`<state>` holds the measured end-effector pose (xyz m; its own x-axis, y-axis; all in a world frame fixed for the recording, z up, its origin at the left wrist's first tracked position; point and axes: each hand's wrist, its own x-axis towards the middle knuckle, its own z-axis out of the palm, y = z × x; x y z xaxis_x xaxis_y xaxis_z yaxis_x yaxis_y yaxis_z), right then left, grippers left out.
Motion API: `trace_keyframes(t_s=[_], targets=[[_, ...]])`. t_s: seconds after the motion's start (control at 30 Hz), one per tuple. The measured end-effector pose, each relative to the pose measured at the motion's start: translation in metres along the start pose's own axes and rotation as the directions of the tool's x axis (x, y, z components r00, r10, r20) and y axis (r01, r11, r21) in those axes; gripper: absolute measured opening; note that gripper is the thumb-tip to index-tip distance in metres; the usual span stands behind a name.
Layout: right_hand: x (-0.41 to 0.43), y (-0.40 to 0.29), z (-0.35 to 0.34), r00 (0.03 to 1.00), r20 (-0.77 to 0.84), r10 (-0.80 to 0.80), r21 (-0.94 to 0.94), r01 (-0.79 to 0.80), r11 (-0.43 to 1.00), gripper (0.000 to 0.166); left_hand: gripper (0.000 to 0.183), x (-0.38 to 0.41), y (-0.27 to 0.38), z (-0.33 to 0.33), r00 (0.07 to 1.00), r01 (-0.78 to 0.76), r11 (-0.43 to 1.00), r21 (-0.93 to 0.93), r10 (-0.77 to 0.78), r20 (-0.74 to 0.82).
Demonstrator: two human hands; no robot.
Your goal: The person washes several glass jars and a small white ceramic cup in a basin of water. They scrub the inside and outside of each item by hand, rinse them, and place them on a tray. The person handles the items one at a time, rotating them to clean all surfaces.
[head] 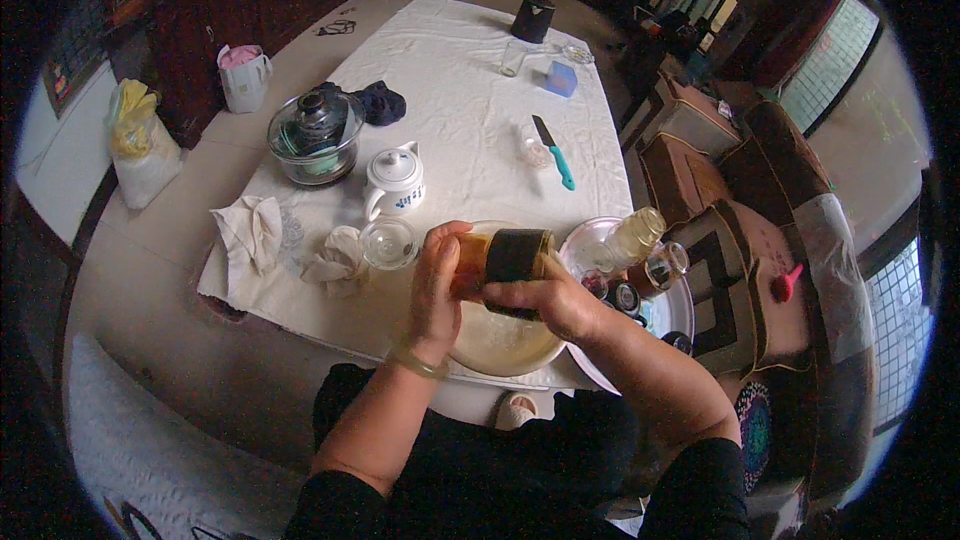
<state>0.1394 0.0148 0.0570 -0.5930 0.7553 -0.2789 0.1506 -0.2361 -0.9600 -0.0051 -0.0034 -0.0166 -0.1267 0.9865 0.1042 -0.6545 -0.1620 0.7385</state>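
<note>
Between both hands lies an amber jar [471,262] with a broad dark band, held sideways. My left hand [439,281] cups its left end, and a bangle circles that wrist. My right hand [553,296] grips the right end, thumb along the dark band. Below the jar sits a wide pale basin [499,352] with some liquid, partly hidden by the hands and jar. To its left are a clear glass bowl [389,244] and a crumpled cloth [335,261]. On the right, a round tray [686,307] bears several jars, among them a yellowish glass jar [626,240], and dark lids.
A white teapot [395,178] and a lidded glass pot [315,142] stand left on the clothed table [457,112]. A teal-handled knife [556,157] lies toward the right. Farther back are a blue box [561,80], a drinking glass [512,60] and a black canister [533,19].
</note>
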Motion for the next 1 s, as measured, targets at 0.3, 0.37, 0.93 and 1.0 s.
trace_keyframes(t_s=[0.3,0.37,0.93,1.0], targets=[[-0.003,0.013,-0.013,0.824,0.496,-0.274,-0.842,0.534,0.083,0.025,0.037,0.009,0.002,-0.017,0.915,0.394,0.916,-0.071,-0.384,0.125],[-0.002,0.016,-0.014,0.767,0.545,-0.339,-0.818,0.576,-0.011,0.023,0.036,0.011,-0.002,-0.019,0.899,0.427,0.9,-0.086,-0.413,0.144],[-0.009,0.009,-0.004,0.933,0.187,-0.307,-0.77,0.333,0.545,0.033,0.028,0.002,-0.004,0.002,0.995,0.073,0.997,0.003,-0.073,-0.064],[-0.009,0.009,-0.003,0.95,0.158,-0.267,-0.734,0.295,0.612,0.029,0.029,0.002,-0.002,0.001,0.998,0.049,0.999,0.015,-0.048,-0.051]])
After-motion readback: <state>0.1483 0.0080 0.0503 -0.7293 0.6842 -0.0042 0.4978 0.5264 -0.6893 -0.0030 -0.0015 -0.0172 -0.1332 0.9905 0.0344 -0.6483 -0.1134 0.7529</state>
